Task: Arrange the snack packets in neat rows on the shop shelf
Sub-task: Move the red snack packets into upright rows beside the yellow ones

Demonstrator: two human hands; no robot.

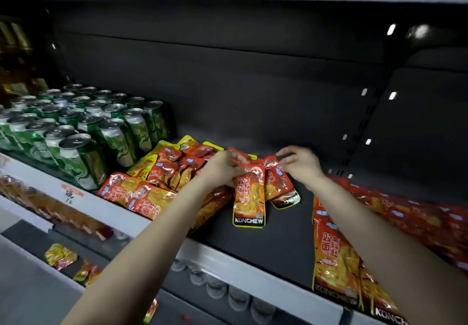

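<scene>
The left hand [222, 168] covers the top of the front packet [249, 198] that it holds. At 4 o'clock the row of packets [334, 256] is blurred and cut by the frame edge (also partly behind the right forearm [367, 225]). At 9 o'clock the green cans [83, 134] are cut off at the left edge, and the shelf label [72, 191] is unreadable.

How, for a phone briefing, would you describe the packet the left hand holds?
On the dark shelf, right of the green cans, lies a heap of red foil snack packets. At its right edge the left hand grips one packet, black KONCHEW band uncovered, unlike its neighbours'.
</scene>
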